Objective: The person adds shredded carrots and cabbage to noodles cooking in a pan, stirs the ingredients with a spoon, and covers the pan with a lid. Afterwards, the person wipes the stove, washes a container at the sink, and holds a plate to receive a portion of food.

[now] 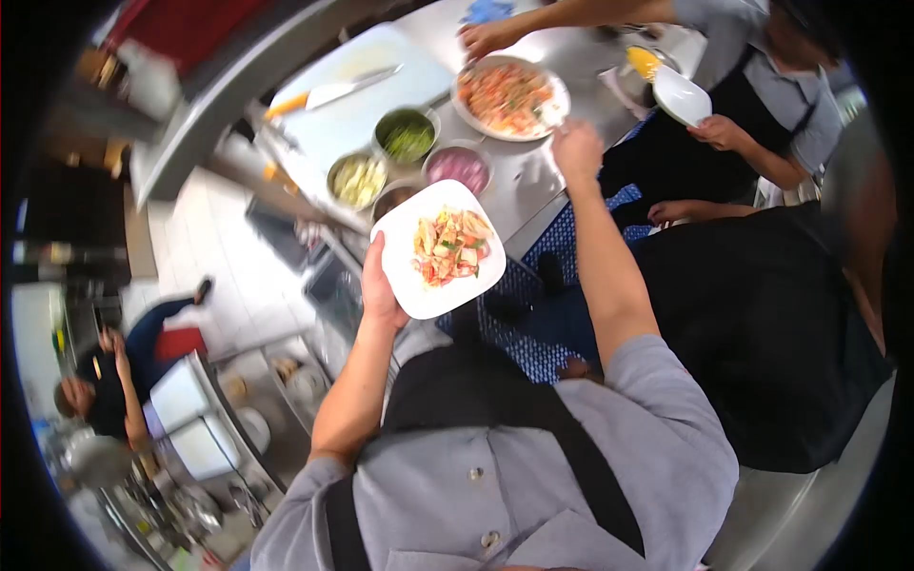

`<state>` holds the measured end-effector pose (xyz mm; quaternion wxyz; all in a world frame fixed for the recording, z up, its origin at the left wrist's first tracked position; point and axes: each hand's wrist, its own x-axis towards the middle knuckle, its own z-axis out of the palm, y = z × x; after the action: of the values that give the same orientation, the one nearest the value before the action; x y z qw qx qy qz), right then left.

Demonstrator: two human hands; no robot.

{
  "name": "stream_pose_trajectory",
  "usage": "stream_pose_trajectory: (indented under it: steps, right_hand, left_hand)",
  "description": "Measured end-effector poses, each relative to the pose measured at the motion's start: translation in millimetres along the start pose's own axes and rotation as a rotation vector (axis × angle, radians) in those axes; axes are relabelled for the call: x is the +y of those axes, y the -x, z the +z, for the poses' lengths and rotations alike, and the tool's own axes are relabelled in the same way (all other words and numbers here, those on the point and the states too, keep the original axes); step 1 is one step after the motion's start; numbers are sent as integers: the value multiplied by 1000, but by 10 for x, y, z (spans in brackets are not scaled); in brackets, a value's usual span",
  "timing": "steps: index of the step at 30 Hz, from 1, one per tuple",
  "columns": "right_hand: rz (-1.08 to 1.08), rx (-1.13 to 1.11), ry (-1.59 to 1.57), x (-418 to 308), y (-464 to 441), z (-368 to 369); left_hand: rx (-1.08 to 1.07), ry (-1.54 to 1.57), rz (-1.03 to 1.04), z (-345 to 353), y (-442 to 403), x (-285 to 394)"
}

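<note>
My left hand [381, 283] grips the left edge of a square white plate [400, 252], which bears a small heap of mixed chopped food [450, 247]. Beyond it, my right hand [578, 150] is at the near right rim of a large white bowl [558, 95] of chopped orange, white and green food [503, 95]. That hand is blurred, and its fingertips and anything between them are unclear. Metal containers of green strips [408, 143], pale yellow pieces [359, 181] and chopped purple onion [459, 169] stand behind the plate.
A yellow-handled knife [328, 93] lies on a white cutting board [357, 119]. A co-worker's hand [484, 38] is over the bowl's far side. Another hand [724, 133] holds a white dish [682, 95] at the right. A person [109, 381] is at the far left.
</note>
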<state>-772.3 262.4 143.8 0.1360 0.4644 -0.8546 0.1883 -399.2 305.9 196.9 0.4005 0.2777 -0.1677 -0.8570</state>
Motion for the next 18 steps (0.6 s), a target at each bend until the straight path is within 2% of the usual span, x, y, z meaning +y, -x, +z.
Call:
stream_pose_trajectory:
  steps: [1, 3, 6, 7, 8, 9, 10, 11, 14, 15, 17, 18]
  right_hand:
    - [-39, 151, -95, -56, 106, -60]
    - [-139, 311, -420, -351, 527, -363]
    - [-99, 220, -670, -1072, 1501, -898]
    - [-26, 118, -918, -1334, 1884, -929]
    - [37, -82, -1100, -1610, 2239, -1148]
    - [-26, -300, -1217, -1854, 2614, -1312]
    - [49, -569, -1455, -2117, 2982, -1442]
    - [-32, -990, -1613, -2557, 3583, -1764]
    - [-253, -1281, -1522, -3058, 4190, -1990]
    - [-294, -1347, -1508, -3106, 4174, -1951]
    - [-390, -1708, -1282, -3413, 4547, -2096]
    - [-449, -1759, -1264, -3542, 4737, -2150]
  left_hand:
    - [10, 18, 6, -122, 284, -16]
    - [29, 46, 95, -460, 802, 41]
    - [68, 126, 351, -863, 1534, 156]
    - [141, 138, 411, -979, 1763, 179]
    - [154, 131, 428, -1156, 1962, 178]
    - [181, 137, 469, -1308, 2236, 196]
    - [206, 141, 503, -1428, 2489, 187]
    - [293, 223, 692, -1598, 2979, 167]
    - [360, 65, 823, -1972, 3801, 79]
    - [409, 85, 868, -1940, 3867, -11]
    - [560, 248, 1010, -2033, 4430, -99]
    - [596, 262, 1067, -2112, 4671, -181]
